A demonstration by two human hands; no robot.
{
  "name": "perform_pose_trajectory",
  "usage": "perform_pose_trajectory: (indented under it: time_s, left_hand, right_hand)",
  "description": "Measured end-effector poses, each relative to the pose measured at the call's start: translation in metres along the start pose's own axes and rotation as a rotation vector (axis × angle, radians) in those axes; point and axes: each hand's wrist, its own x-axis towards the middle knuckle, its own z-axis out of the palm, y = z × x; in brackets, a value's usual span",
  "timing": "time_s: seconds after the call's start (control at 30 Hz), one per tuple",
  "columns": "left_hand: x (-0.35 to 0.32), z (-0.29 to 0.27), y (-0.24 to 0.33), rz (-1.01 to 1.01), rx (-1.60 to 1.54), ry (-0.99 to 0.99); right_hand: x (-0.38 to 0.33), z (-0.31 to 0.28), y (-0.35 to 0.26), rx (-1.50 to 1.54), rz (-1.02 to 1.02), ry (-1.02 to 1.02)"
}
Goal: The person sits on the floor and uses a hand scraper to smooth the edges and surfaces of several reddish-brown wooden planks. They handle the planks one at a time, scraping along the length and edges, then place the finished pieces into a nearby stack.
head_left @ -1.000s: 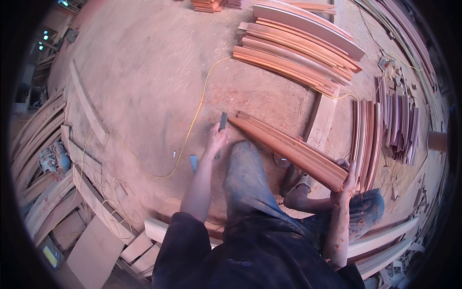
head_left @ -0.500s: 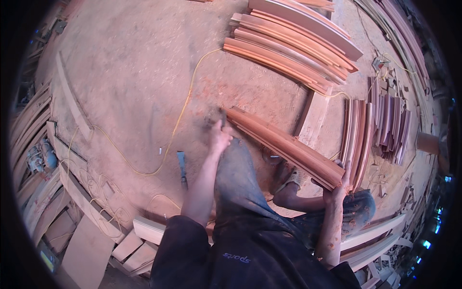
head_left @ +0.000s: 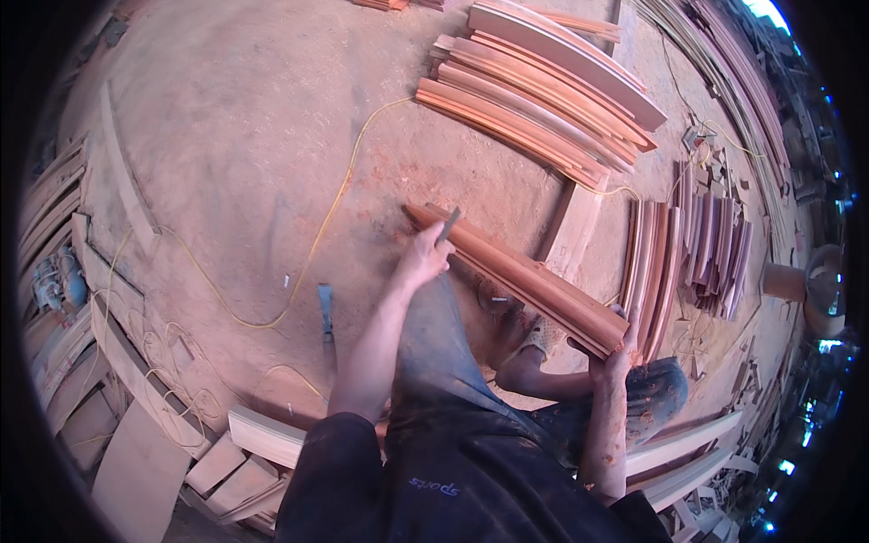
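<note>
A long reddish-brown wooden moulding (head_left: 534, 281) with lengthwise grooves slants across in front of my legs. At its near right end my right hand (head_left: 617, 357) is closed around it, thumb on the upper face. My left hand (head_left: 424, 258) is closed on a thin, dark, flat strip-shaped tool (head_left: 448, 224), whose exposed end lies over the moulding close to its far left end. Whether the tool touches the wood I cannot tell. Left of my left forearm, a blue-grey flat-bladed tool (head_left: 325, 306) lies on the floor.
Curved mouldings (head_left: 543, 86) are stacked at the top, with more mouldings (head_left: 650, 253) and short dark pieces (head_left: 717, 244) at right. A yellow cable (head_left: 348, 172) crosses the dusty floor. Boards (head_left: 145, 475) and a blue-grey machine (head_left: 62, 282) stand at left.
My left hand with the thin tool has moved right, from beside the moulding's far end to over it. My right hand keeps its grip. The whole view has shifted slightly.
</note>
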Motion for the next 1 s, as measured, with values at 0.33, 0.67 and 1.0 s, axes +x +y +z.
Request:
perform_pose_trajectory:
  time_s: [0.33,0.67,1.0]
  left_hand:
    - [0.001,-0.011,0.035,0.274,0.515,0.088]
    - [-0.155,0.056,0.128,0.214,-0.463,-0.713]
    - [-0.137,0.034,0.105,0.848,0.255,-0.025]
  right_hand:
    - [0.003,0.009,-0.004,-0.008,0.028,0.066]
    - [-0.013,0.022,-0.003,0.058,-0.069,-0.050]
    - [-0.038,0.077,-0.036,-0.454,-0.450,-0.398]
